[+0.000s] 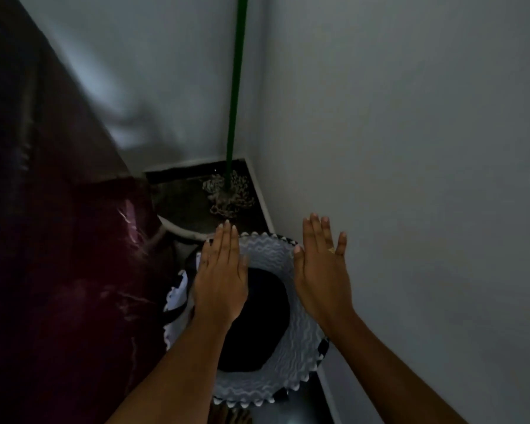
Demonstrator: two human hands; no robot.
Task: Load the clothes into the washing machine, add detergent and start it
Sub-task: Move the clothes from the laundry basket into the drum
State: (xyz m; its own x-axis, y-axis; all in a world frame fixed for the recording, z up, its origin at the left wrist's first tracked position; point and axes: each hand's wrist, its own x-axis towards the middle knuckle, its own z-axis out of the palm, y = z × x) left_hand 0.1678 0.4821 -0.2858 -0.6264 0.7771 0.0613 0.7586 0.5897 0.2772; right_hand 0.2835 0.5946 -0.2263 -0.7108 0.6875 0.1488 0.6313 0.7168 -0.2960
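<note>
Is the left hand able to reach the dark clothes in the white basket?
Probably yes. The left hand is spread flat over the open top of the basket, and nothing covers the dark clothes beneath. It likely only needs to dip down.

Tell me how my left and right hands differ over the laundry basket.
The left hand lies over the basket's left rim and dark clothes; the right hand hangs over its right rim, by the wall. The left hand's fingers are together; the right hand's little finger is spread apart. The right hand shows a gold ring; the left hand shows none clearly. Both are flat, palm down, holding nothing.
</note>
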